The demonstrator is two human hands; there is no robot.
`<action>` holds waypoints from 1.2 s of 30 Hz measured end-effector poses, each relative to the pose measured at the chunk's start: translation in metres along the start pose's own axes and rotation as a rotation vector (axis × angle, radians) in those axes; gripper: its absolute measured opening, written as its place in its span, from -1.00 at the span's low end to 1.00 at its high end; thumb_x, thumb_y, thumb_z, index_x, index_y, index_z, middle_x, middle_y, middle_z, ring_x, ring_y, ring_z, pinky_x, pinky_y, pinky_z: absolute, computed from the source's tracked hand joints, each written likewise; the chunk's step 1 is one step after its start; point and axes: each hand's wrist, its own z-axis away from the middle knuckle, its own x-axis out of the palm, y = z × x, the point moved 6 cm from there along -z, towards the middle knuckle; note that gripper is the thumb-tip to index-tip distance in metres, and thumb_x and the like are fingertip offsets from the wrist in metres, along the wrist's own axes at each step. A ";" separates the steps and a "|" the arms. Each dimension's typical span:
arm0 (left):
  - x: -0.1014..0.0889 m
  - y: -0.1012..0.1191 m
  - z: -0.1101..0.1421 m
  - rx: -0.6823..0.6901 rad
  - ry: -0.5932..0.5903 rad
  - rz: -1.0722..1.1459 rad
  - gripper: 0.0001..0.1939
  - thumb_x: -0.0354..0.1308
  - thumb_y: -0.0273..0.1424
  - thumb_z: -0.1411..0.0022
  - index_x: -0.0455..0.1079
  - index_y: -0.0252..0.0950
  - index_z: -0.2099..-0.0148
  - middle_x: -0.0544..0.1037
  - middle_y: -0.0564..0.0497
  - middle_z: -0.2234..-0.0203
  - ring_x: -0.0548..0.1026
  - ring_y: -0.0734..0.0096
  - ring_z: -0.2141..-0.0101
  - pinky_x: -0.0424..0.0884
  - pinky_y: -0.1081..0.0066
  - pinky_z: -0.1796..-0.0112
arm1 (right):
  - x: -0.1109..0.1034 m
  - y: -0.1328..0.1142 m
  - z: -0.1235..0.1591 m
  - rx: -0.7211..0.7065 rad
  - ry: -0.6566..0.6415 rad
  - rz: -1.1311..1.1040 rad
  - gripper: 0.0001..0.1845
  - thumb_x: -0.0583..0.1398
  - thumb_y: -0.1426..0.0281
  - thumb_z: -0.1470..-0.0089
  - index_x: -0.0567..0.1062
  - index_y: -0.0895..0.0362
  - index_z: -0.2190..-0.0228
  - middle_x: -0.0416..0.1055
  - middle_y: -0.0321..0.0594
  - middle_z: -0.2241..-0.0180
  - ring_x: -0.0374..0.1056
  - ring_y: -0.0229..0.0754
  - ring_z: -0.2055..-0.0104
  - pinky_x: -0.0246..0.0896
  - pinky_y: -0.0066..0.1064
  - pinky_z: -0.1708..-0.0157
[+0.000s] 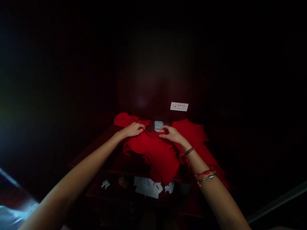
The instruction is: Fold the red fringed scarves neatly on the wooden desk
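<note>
At the far left, a pale, shiny surface (14, 217) catches light, too blurred to identify. A crumpled white paper scrap (105, 184) and a brown crumpled item (123, 182) lie on the lower ledge (129, 195) of the dark reddish desk (112, 161). Above them, a bunched red cloth (123, 119) rests at the back. The left hand (134, 129) has its grip closed on the upper edge of the fringed red fabric (159, 153), which spreads across the middle and drapes over the front edge. Below is a white sheet (145, 187). A lit smartphone (158, 125) lies just behind the fabric. The right hand (173, 134) has an open grip, thumb over the fabric, fingers at the phone's lower right; contact is unclear. Further right are a white socket plate (179, 106) on the wall and a folded red cloth (192, 131).
</note>
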 end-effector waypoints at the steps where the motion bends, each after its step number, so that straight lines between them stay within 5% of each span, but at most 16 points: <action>1: 0.000 0.008 -0.003 0.004 0.024 0.004 -0.72 -0.15 -0.43 -0.07 0.37 -0.29 0.29 0.47 0.03 0.43 0.39 0.44 0.39 0.23 0.53 0.34 | 0.006 -0.004 -0.001 -0.028 -0.018 -0.015 -0.64 0.22 0.34 0.25 0.40 0.16 0.30 0.37 -0.25 0.40 0.24 -0.28 0.38 0.09 -0.48 0.38; 5: -0.002 0.021 -0.011 -0.053 0.068 -0.064 -0.69 -0.20 -0.39 -0.12 0.37 -0.29 0.28 0.47 -0.02 0.40 0.40 0.38 0.35 0.25 0.47 0.32 | 0.013 -0.016 -0.006 -0.037 -0.003 0.051 -0.83 0.14 0.37 0.13 0.46 0.18 0.44 0.39 -0.23 0.48 0.24 -0.26 0.43 0.08 -0.46 0.39; 8: -0.007 0.000 -0.005 -0.222 0.055 -0.180 -0.70 -0.19 -0.43 -0.09 0.36 -0.26 0.25 0.46 -0.05 0.35 0.41 0.33 0.32 0.27 0.45 0.36 | -0.006 -0.007 -0.005 0.031 0.116 0.072 -0.84 0.09 0.40 0.10 0.46 0.18 0.53 0.37 -0.27 0.55 0.23 -0.27 0.47 0.07 -0.48 0.43; 11: -0.001 -0.024 0.006 -0.322 -0.043 -0.242 -0.68 -0.10 -0.49 0.02 0.36 -0.24 0.21 0.46 -0.06 0.34 0.41 0.30 0.31 0.28 0.47 0.41 | -0.013 0.006 -0.001 0.075 0.063 0.065 -0.86 0.09 0.42 0.11 0.46 0.16 0.54 0.36 -0.31 0.58 0.25 -0.27 0.48 0.09 -0.49 0.44; 15: 0.016 -0.017 0.010 -0.246 -0.143 -0.174 -0.73 -0.07 -0.47 0.04 0.37 -0.25 0.27 0.47 -0.05 0.39 0.41 0.31 0.35 0.28 0.49 0.43 | 0.010 0.000 0.004 -0.011 -0.047 0.044 -0.88 0.15 0.43 0.16 0.47 0.12 0.47 0.41 -0.25 0.48 0.29 -0.23 0.35 0.12 -0.44 0.31; 19: 0.015 0.006 0.004 -0.181 -0.095 -0.167 -0.72 -0.14 -0.36 -0.07 0.36 -0.27 0.28 0.46 -0.10 0.38 0.41 0.25 0.34 0.28 0.42 0.41 | 0.030 -0.016 0.003 -0.078 -0.058 0.057 -0.86 0.16 0.37 0.15 0.48 0.12 0.46 0.42 -0.21 0.46 0.29 -0.21 0.37 0.11 -0.40 0.28; 23: 0.001 -0.008 0.008 -0.238 -0.075 -0.247 -0.70 -0.18 -0.40 -0.08 0.34 -0.28 0.22 0.45 -0.14 0.31 0.40 0.21 0.29 0.28 0.39 0.40 | 0.008 0.002 -0.001 0.049 0.075 0.094 -0.85 0.10 0.40 0.07 0.47 0.15 0.47 0.42 -0.21 0.47 0.29 -0.23 0.40 0.11 -0.44 0.37; 26: -0.007 -0.032 0.017 -0.328 -0.068 -0.274 -0.70 -0.16 -0.44 -0.05 0.33 -0.29 0.22 0.44 -0.14 0.30 0.40 0.21 0.29 0.27 0.41 0.42 | -0.007 0.025 0.001 0.160 0.059 0.157 -0.86 0.10 0.42 0.08 0.46 0.17 0.51 0.40 -0.22 0.53 0.29 -0.22 0.43 0.10 -0.47 0.43; 29: -0.004 -0.035 0.018 -0.293 -0.055 -0.155 -0.75 -0.11 -0.53 0.03 0.34 -0.28 0.31 0.46 -0.05 0.39 0.40 0.33 0.36 0.25 0.47 0.41 | 0.000 0.027 0.002 0.132 -0.024 0.183 -0.86 0.14 0.44 0.13 0.46 0.19 0.42 0.41 -0.18 0.47 0.30 -0.21 0.40 0.12 -0.47 0.41; 33: 0.010 -0.020 0.006 -0.288 0.056 0.221 -0.80 -0.08 -0.60 0.11 0.34 -0.30 0.53 0.42 0.04 0.61 0.38 0.41 0.46 0.23 0.49 0.38 | 0.034 0.004 -0.004 -0.058 -0.075 0.116 -0.53 0.22 0.35 0.21 0.36 0.21 0.17 0.34 -0.06 0.18 0.27 -0.18 0.21 0.13 -0.43 0.25; 36: 0.023 -0.024 -0.004 -0.378 0.146 0.436 -0.80 -0.08 -0.63 0.16 0.28 -0.31 0.65 0.33 0.07 0.73 0.36 0.42 0.50 0.23 0.47 0.36 | 0.062 0.005 -0.010 -0.025 -0.154 0.126 -0.61 0.24 0.42 0.27 0.43 0.22 0.27 0.39 -0.07 0.27 0.30 -0.17 0.26 0.14 -0.43 0.28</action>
